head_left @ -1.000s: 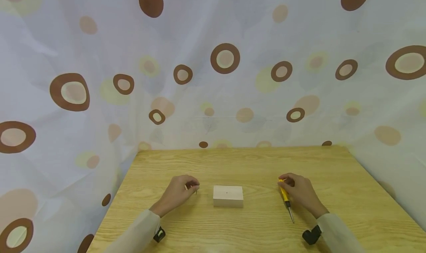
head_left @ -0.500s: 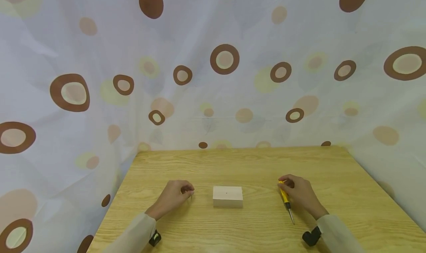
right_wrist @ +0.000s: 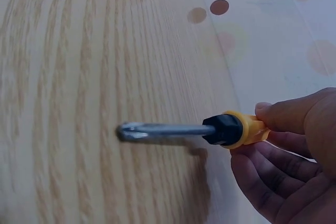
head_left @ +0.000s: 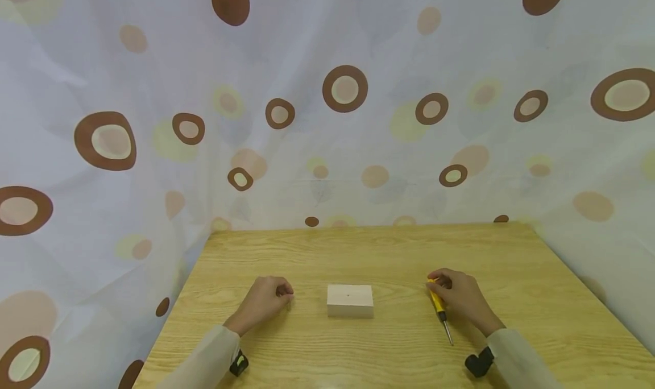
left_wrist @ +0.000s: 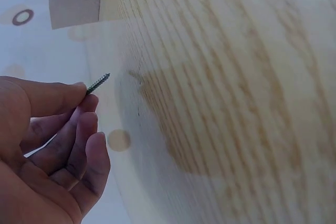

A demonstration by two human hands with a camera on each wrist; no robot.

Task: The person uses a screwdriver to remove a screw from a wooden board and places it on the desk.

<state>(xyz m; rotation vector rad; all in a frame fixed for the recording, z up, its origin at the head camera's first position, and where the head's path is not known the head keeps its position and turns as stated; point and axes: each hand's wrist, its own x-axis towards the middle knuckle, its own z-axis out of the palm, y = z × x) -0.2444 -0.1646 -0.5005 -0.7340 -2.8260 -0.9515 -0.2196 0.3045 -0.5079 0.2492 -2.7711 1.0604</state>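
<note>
My left hand (head_left: 263,301) pinches a small dark screw (left_wrist: 98,84) between thumb and forefinger, its pointed end sticking out past the fingertips in the left wrist view. In the head view the hand stands to the left of a pale wooden block (head_left: 350,302), apart from it. A small dark mark shows in the middle of the block's top. On the other side of the block, my right hand (head_left: 460,298) holds a screwdriver (head_left: 438,305) by its yellow handle. In the right wrist view the screwdriver's metal shaft (right_wrist: 168,130) points away from the fingers, with a black collar behind it.
The wood-grain table (head_left: 389,355) runs under both hands. Behind it and along both sides hangs a white sheet (head_left: 286,48) printed with brown and beige spots. Each wrist carries a small black camera (head_left: 479,362).
My left hand has moved slightly left, away from the block, still pinching the screw. The right hand and the screwdriver have stayed nearly in place, and the block has not moved.
</note>
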